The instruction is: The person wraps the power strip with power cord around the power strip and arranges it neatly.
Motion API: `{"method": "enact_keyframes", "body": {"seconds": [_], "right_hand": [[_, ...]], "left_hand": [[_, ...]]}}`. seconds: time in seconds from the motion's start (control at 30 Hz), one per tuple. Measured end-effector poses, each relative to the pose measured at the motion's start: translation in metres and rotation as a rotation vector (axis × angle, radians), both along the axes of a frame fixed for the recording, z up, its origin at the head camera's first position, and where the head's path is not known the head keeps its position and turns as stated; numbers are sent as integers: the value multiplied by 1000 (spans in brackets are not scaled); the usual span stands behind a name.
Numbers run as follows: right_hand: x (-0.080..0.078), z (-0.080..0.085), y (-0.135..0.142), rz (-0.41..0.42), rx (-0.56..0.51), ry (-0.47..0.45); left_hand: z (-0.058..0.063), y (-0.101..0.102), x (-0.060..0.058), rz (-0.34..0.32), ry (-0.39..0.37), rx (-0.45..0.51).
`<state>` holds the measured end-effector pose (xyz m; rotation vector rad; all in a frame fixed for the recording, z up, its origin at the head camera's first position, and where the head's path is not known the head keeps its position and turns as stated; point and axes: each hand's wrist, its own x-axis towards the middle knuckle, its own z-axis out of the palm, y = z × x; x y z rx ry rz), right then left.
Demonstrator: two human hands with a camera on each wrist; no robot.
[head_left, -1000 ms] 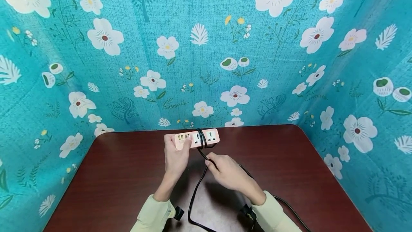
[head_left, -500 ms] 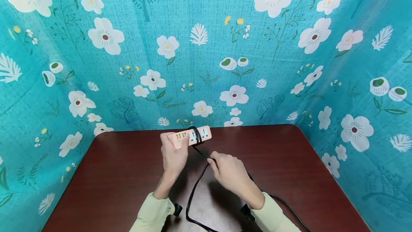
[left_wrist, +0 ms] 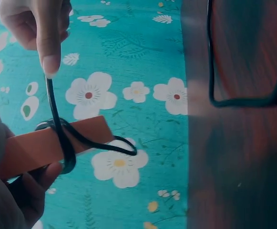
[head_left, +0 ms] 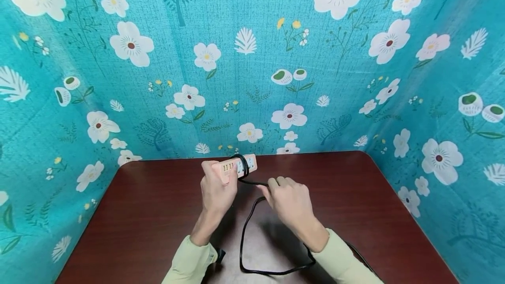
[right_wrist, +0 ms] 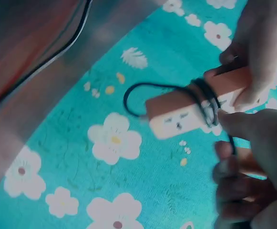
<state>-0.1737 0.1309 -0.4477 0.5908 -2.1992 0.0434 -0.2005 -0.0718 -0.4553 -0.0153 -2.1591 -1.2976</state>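
A pink power strip (head_left: 227, 174) with white sockets and USB ports is held up over the far part of the table. My left hand (head_left: 217, 192) grips its left end, thumb across the front face. Several turns of black cord (right_wrist: 206, 102) wrap round the strip's middle, and a short loop of it leaves the strip's far end. My right hand (head_left: 289, 200) pinches the cord a little to the right of the strip. In the left wrist view the cord runs taut from the wraps to the right fingertips (left_wrist: 51, 64).
The slack cord (head_left: 276, 272) droops in a wide loop over the dark red-brown table (head_left: 158, 214) and trails off past the right sleeve (head_left: 343, 260). A blue flowered cloth (head_left: 244, 78) hangs behind the table and along its sides.
The strip has shifted slightly left and turned more on edge. My right hand has moved slightly right and up, its back now turned upward, and the slack loop has swung right.
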Motion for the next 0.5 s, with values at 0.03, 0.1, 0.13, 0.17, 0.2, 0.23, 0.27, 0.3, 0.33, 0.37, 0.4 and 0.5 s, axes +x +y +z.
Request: {"method": "enact_keyframes", "body": {"seconds": [0.03,0.1,0.13,0.17,0.2,0.23,0.27,0.3,0.33,0.37,0.4,0.5], "right_hand": [[-2,2,2,27,1,28],[-6,5,7,87,6,93],[-8,7,9,119,12,126],[-10,9,10,148,23,162],[-12,11,11,178,34,196],[-13,12,12,203,46,224],[-15,13,12,223,55,253],[-16,14,13,239,61,275],[-17,15,14,250,67,292],[-18,15,14,258,69,305],[-19,15,16,266,69,312],[-21,13,20,296,62,321]], "left_hand": [[2,-1,1,-10,-11,-17],[5,-3,4,-37,-34,-43],[7,-4,5,-53,-45,-49],[9,-6,7,-66,-58,-54],[11,-7,9,-79,-70,-56],[13,-9,10,-92,-83,-60],[14,-10,11,-105,-97,-67],[16,-11,13,-118,-114,-74],[17,-11,14,-131,-133,-87],[18,-12,15,-147,-157,-98],[19,-13,16,-165,-183,-107],[21,-15,18,-215,-269,-137]]}}
